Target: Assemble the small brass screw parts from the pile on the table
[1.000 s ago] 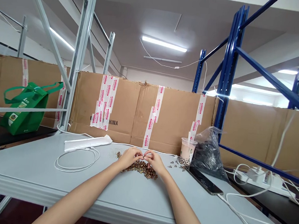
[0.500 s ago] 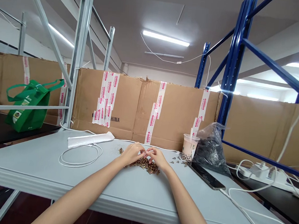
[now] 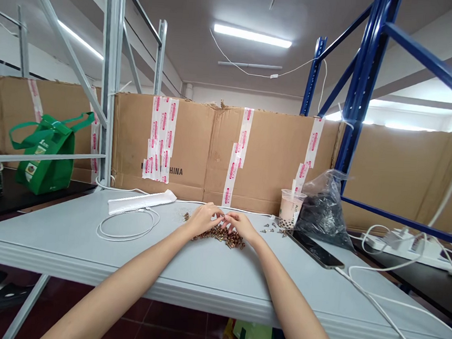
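Observation:
My left hand (image 3: 202, 218) and my right hand (image 3: 239, 225) meet fingertip to fingertip over a pile of small brass-coloured screws (image 3: 220, 236) in the middle of the grey table (image 3: 201, 267). Both hands have their fingers pinched together on a tiny part that I cannot make out. A few separate small screws (image 3: 270, 229) lie to the right of the pile.
A coiled white cable (image 3: 126, 229) and a flat white packet (image 3: 142, 202) lie to the left. A drink cup (image 3: 290, 209), a dark plastic bag (image 3: 323, 212) and a phone (image 3: 316, 249) on a cable sit to the right. Taped cardboard (image 3: 219, 153) walls the back. A green bag (image 3: 45, 156) stands far left.
The view has tilted down and the scene has shifted up a little. Both hands stay pinched together over the screw pile, with only small finger movement.

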The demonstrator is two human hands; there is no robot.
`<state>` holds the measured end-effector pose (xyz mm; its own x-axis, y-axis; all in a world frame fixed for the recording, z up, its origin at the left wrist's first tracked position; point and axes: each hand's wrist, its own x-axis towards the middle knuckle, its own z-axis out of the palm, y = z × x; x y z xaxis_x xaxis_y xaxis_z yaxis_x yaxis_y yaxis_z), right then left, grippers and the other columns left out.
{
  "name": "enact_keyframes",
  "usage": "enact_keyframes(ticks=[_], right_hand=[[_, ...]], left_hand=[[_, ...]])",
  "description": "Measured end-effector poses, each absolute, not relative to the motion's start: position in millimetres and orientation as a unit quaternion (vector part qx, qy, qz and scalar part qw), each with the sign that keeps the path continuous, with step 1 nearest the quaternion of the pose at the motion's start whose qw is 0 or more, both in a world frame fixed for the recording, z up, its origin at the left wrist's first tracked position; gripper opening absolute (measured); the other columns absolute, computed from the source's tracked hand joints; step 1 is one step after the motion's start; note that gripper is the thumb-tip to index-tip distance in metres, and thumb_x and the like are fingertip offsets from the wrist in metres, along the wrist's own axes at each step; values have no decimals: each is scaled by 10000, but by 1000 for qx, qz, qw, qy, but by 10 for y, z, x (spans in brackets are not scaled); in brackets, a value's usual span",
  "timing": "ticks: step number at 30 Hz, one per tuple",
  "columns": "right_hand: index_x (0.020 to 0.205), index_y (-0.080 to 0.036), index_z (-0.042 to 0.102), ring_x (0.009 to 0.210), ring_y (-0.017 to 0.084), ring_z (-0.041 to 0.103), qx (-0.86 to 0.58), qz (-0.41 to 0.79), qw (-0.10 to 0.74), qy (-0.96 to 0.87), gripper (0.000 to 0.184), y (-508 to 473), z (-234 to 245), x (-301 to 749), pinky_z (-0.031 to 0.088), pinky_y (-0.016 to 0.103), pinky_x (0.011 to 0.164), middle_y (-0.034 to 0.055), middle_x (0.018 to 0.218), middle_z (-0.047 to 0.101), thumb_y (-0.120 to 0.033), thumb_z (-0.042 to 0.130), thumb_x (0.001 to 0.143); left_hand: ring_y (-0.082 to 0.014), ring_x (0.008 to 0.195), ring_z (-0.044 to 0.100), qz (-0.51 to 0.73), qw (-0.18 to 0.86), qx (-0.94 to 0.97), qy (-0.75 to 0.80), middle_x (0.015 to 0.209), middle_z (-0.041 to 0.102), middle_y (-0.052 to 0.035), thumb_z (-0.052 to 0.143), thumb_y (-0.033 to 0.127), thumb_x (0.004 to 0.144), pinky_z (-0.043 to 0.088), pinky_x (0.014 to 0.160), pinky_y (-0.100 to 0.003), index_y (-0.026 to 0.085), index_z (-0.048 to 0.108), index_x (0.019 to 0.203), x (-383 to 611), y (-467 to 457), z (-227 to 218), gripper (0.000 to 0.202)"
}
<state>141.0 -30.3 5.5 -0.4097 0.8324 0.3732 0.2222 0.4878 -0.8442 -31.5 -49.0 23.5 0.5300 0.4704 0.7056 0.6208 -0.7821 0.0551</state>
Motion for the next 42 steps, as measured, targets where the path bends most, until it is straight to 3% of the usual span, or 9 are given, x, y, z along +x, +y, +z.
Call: enact_keyframes(ticks=[11, 18, 26, 37, 42], right_hand=[[765, -140, 596, 409, 78, 463, -378, 306, 434, -759, 231, -328, 112, 1422, 372, 209, 449, 14, 599, 611, -354, 516, 732], [657, -149, 539, 358, 83, 404, -353, 333, 438, -757, 337, -361, 115, 1397, 330, 205, 418, -46, 377, 435, -452, 438, 765], [543, -176, 420, 337, 76, 352, -365, 371, 432, -736, 437, -345, 80, 1383, 269, 208, 371, -44, 377, 391, -546, 365, 769], [704, -162, 480, 374, 66, 370, -346, 360, 441, -745, 373, -356, 87, 1375, 293, 208, 379, -28, 527, 477, -523, 399, 758], [672, -164, 476, 387, 76, 376, -356, 361, 448, -736, 360, -392, 123, 1354, 297, 214, 392, -29, 492, 461, -509, 417, 754]], left_hand=[[-147, 747, 471, -364, 138, -867, -312, 785, 612, -31, 404, 286, 844, 358, 682, -257, 177, 616, 882, -303, -416, 213, 241], [-145, 754, 463, -358, 155, -871, -298, 798, 605, -32, 365, 273, 868, 359, 705, -262, 173, 604, 876, -311, -441, 220, 259], [-150, 785, 478, -352, 143, -876, -296, 837, 609, -34, 382, 280, 861, 368, 726, -270, 180, 590, 942, -292, -430, 181, 245], [-156, 769, 474, -355, 173, -861, -320, 811, 606, -46, 352, 301, 872, 355, 712, -278, 169, 594, 888, -277, -423, 185, 277], [-164, 793, 466, -338, 214, -858, -320, 788, 589, -60, 335, 317, 877, 330, 705, -286, 161, 586, 897, -296, -436, 202, 296]])
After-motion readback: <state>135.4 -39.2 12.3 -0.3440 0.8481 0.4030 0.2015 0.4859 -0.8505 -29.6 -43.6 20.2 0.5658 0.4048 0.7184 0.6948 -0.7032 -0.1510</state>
